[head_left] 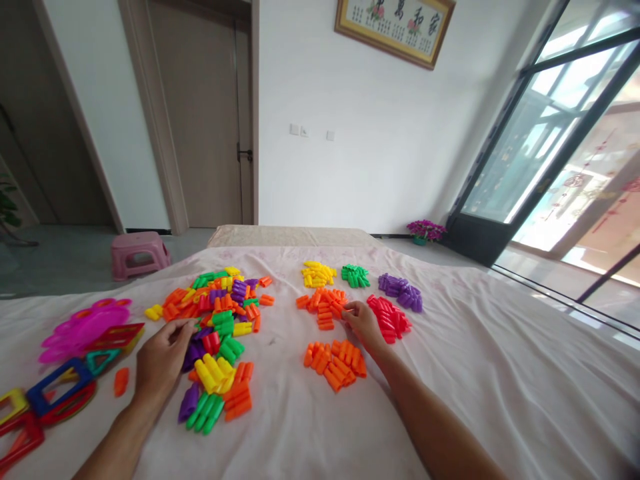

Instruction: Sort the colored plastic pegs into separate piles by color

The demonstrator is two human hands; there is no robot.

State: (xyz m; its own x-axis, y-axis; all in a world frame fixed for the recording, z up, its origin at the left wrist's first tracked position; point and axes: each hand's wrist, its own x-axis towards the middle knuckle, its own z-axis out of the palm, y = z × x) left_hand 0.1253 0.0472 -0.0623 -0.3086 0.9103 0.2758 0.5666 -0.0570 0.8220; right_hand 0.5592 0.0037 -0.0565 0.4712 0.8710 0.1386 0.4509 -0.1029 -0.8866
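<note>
A mixed heap of bullet-shaped plastic building pieces (223, 323) in orange, yellow, green, purple and red lies left of centre on the cloth. My left hand (163, 357) is at the heap's left edge, thumb and fingers pinched together; whatever is between them is hidden. To the right, my right hand (364, 325) reaches the upper orange pile (325, 308), its fingertips closed on an orange plastic piece (344, 308) at the pile's right side. Just beyond that wrist sits a red pile (389, 319). A second orange pile (336, 363) lies nearer me.
Farther back are a yellow pile (319, 274), a green pile (355, 275) and a purple pile (401, 291). At left lie a pink flower-shaped plate (85, 328), coloured frame shapes (59, 385) and a lone orange piece (121, 382). A pink stool (140, 255) stands beyond the wrinkled cloth (280, 427).
</note>
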